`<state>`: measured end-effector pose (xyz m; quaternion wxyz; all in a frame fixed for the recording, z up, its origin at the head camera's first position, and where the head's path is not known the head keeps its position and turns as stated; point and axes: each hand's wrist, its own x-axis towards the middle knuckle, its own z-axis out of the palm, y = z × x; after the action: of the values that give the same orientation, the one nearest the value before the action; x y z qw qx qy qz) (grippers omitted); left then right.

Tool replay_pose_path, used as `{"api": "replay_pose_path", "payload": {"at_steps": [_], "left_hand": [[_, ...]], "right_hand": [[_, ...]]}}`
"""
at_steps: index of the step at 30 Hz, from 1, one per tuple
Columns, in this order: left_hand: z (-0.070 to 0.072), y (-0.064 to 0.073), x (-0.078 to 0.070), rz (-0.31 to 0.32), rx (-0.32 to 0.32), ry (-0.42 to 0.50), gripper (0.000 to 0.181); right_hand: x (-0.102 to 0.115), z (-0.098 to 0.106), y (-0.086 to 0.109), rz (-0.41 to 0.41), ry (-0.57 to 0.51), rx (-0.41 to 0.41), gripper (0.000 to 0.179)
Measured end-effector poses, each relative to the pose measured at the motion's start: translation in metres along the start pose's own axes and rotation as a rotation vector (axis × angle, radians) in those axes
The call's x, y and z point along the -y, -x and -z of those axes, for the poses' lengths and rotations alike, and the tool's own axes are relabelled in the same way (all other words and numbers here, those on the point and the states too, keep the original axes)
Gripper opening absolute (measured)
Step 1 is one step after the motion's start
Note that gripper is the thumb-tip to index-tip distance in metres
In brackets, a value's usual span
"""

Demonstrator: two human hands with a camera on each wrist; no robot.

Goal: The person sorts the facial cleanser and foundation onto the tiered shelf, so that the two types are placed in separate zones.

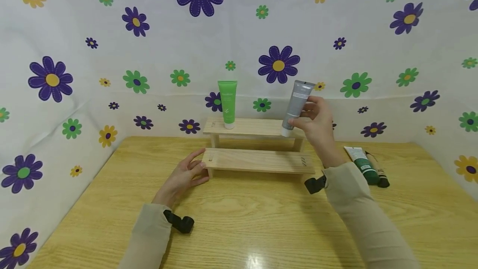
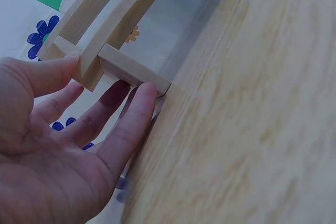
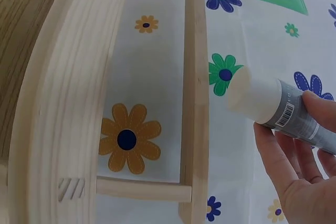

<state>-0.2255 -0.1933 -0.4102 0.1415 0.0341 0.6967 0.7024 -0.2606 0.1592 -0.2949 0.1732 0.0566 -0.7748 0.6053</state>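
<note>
"Grey plastic tube with a white cap [image 1: 298, 102], is that what the right hand [image 1: 316, 121] has?"

"Yes, gripped between thumb and fingers, cap downward, the whole tube leaning. It's up by the right end of the upper plank [image 1: 254, 127]. From the right wrist, the cap looks clear of the wood."

"And the left hand [image 1: 183, 177]?"

"Fingers spread, not clenched. Its thumb touches the left end of the lower plank [image 1: 257, 161], with the fingers reaching round toward the leg below."

"So both planks belong to that pale wooden two-tier stand?"

"They do, the upper one set farther back. A bright green tube with a whitish cap [image 1: 228, 103] stands upright near the upper plank's left end."

"What's over on the right?"

"A dark green and white tube [image 1: 364, 167], lying flat, and just beside it a tan tube with a black cap [image 1: 379, 171]. Both are on the yellowish wood-grain table [image 1: 231, 227]."

"Behind everything?"

"White cloth printed with purple, green and yellow flowers [image 1: 157, 57]."
</note>
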Motion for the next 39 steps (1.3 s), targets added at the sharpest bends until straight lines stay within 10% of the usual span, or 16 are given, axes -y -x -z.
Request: {"api": "replay_pose_path", "payload": {"at_steps": [39], "left_hand": [[0.001,0.002,0.000,-0.010,0.003,-0.013,0.056]], "right_hand": [[-0.008,-0.065,-0.006,0.182,-0.018,-0.127,0.060]]}}
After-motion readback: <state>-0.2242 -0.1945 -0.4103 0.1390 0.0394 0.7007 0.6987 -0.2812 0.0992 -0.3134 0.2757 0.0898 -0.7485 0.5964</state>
